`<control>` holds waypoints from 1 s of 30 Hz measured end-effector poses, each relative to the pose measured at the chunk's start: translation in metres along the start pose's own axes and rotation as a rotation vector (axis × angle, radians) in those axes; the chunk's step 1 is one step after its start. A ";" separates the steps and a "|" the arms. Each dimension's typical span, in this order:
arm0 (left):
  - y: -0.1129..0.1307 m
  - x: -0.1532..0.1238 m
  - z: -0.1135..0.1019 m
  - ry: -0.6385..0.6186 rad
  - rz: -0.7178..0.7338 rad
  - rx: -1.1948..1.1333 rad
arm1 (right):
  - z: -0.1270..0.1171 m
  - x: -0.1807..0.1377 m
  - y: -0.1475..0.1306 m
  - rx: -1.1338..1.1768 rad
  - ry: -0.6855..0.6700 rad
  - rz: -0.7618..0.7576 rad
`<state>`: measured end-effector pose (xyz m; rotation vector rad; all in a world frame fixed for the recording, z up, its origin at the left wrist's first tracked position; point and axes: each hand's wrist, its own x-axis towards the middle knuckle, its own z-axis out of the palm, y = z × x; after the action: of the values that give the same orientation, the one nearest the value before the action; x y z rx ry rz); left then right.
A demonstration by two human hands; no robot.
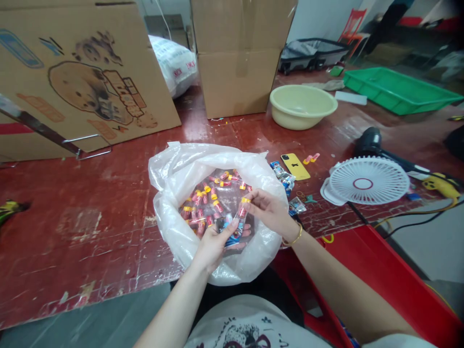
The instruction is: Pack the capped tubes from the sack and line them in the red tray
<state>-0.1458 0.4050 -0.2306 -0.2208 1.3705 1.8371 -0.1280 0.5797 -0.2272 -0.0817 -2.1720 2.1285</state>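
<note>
A white translucent plastic bag (174, 203) stands with its mouth rolled open at the table's front edge. Inside it lie many small red tubes (200, 215) with yellow caps. Over the bag's mouth, my left hand (213, 244) is closed on a small blue printed packet (235, 236), thumb on top and fingers beneath. My right hand (270, 212) pinches one red tube (243, 208) by its yellow-capped end. The tube's lower end meets the packet's upper edge; whether it is inside the packet I cannot tell.
Right of the bag lie blue packets (286, 181), a yellow phone (295, 166) and two loose tubes (311, 158). Farther right are a white fan (369, 181) and cables. A cream basin (303, 108), green tray (398, 92) and cardboard boxes (237, 72) stand behind.
</note>
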 end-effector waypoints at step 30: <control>-0.002 -0.002 0.020 -0.031 0.035 0.147 | -0.014 -0.049 0.006 0.202 0.247 0.021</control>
<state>-0.1366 0.4212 -0.2234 -0.0927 1.4888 1.7522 -0.0776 0.5882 -0.2343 -0.3335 -1.8206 2.2019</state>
